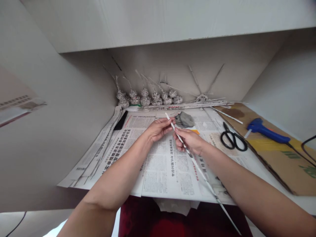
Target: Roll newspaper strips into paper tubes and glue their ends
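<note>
A long, thin rolled paper stick (pixel 198 167) slants from my fingers down past the table's front edge. My left hand (pixel 161 129) pinches it close to its upper end, which pokes out above the fingertips. Just to the right and slightly lower, my right hand (pixel 189 140) has thumb and fingers closed around the same stick. Behind the hands lies a crumpled grey cloth (pixel 184 119). Newspaper sheets (pixel 155 179) cover the table under both hands.
Several woven paper gourds (pixel 145 98) stand along the back wall, with a bundle of paper sticks (pixel 182 105) before them. At right are black scissors (pixel 233 140) and a blue glue gun (pixel 268 131) on cardboard (pixel 283 168). Paper strips (pixel 98 151) lie left. A shelf (pixel 172 23) overhangs.
</note>
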### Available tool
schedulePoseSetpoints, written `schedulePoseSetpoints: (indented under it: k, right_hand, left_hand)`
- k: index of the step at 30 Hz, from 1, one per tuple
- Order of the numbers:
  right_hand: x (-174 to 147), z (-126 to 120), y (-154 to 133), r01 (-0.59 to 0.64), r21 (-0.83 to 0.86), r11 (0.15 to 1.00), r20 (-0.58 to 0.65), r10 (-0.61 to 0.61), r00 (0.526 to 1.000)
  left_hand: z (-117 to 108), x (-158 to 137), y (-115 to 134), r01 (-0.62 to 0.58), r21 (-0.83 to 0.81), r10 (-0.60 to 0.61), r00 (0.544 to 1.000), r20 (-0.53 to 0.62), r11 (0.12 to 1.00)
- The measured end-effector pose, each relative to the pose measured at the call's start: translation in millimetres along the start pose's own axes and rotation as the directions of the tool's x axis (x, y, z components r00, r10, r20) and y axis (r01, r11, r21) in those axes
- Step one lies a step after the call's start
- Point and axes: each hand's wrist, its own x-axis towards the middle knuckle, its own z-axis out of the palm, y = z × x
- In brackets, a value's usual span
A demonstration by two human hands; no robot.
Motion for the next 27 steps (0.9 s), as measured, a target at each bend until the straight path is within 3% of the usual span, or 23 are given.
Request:
schedulePoseSetpoints:
  k: [2, 3, 5, 7, 9, 12, 14, 19, 21, 23, 27]
  right_hand:
    - [3, -2, 0, 0.064, -0.165, 0.984, -0.159, -0.090, 0.983]
    - [4, -4, 0, 0.116, -0.253, 0.960, -0.243, -0.179, 0.953]
    - [6, -6, -1, 0.227, -0.428, 0.875, -0.355, -0.394, 0.848]
    - [5, -8, -3, 0.292, -0.573, 0.766, -0.375, -0.562, 0.737]
    - [3, -7, -5, 0.307, -0.650, 0.695, -0.354, -0.634, 0.687]
    - [0, -5, -6, 0.308, -0.690, 0.654, -0.337, -0.668, 0.664]
    - [-1, -4, -4, 0.296, -0.697, 0.653, -0.334, -0.661, 0.672]
    - [2, -6, 3, 0.185, -0.688, 0.701, -0.324, -0.526, 0.787]
    - [3, -7, 4, 0.181, -0.683, 0.708, -0.305, -0.502, 0.809]
    - [4, -7, 3, 0.211, -0.673, 0.709, -0.327, -0.542, 0.774]
    - [3, -8, -3, 0.258, -0.729, 0.634, -0.379, -0.687, 0.620]
  left_hand:
    - [2, 0, -2, -0.008, 0.004, 0.008, 1.000, -0.028, 1.000]
    - [4, 0, -3, -0.011, 0.003, 0.011, 0.999, -0.047, 1.000]
    - [8, 0, -5, -0.014, -0.003, 0.014, 0.997, -0.076, 1.000]
    - [11, -1, -6, -0.006, -0.010, 0.005, 0.997, -0.079, 1.000]
    - [13, -2, -7, 0.007, -0.015, -0.008, 0.998, -0.067, 1.000]
    - [13, -2, -7, 0.027, -0.008, -0.027, 0.998, -0.060, 1.000]
    - [11, -2, -7, 0.037, 0.003, -0.037, 0.998, -0.060, 0.999]
    - [6, 2, -5, 0.044, 0.005, -0.043, 0.995, -0.088, 0.999]
    - [5, 3, -4, 0.038, 0.006, -0.038, 0.995, -0.093, 0.999]
    - [7, 2, -6, 0.032, 0.014, -0.030, 0.995, -0.099, 0.999]
    - [17, -1, -16, 0.030, 0.032, -0.027, 0.994, -0.110, 0.999]
